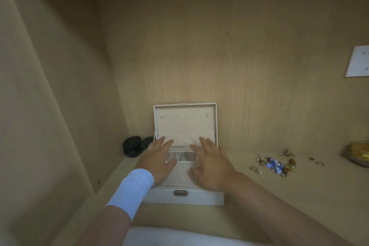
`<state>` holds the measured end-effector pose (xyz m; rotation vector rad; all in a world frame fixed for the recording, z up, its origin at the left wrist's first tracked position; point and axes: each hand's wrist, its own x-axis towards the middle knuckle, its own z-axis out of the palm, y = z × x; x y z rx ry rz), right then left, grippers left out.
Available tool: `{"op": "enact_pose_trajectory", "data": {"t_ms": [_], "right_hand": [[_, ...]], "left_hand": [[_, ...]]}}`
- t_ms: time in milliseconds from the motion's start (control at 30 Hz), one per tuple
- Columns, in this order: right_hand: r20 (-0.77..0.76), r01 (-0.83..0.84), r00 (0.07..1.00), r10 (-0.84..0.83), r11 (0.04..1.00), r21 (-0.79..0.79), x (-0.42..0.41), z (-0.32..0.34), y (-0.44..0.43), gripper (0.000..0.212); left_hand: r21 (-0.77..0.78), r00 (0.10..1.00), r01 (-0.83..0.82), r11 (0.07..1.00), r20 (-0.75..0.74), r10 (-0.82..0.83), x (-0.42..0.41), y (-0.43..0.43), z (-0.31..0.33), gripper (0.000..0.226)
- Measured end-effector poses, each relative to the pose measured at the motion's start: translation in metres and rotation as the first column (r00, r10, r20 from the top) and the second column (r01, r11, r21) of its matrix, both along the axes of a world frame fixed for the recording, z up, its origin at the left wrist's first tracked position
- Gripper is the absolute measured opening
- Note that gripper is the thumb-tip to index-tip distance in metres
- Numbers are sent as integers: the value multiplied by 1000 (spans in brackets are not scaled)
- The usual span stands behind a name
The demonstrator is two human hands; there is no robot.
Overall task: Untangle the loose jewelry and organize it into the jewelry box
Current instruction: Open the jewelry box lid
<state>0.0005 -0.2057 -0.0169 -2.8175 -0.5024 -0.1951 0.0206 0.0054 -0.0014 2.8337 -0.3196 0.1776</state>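
flat hands (159, 161) (211, 166) over jewelry box (203, 197)

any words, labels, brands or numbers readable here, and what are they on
No text here can be read.
White card on the back wall: a few small dark marks, too small and blurred to read.
Jewelry box: no lettering shows on the lid or the front.
Clasp: no marking shows.
Dark cases: no label shows.

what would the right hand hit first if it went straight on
Most likely the raised lid of the jewelry box: the right hand points its straight fingers at the lid's lower pocket. Depth is unclear, so how near I cannot tell.
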Motion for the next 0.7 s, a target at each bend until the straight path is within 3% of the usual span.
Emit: {"op": "enact_pose_trajectory", "data": {"t_ms": [133,467,700], "right_hand": [[-209,7,978,-26,996,-90,-14,-20,7,68],[-158,5,987,-19,996,-86,-31,-31,3,62],[-235,-49,971,29,996,-78,-49,-23,0,66]], "left_hand": [[143,990,-55,988,-124,73,-27,7,-29,67],[36,967,-88,995,-239,94,-50,16,-42,53],[-28,964,-77,997,-257,68,-69,16,-35,50]]}}
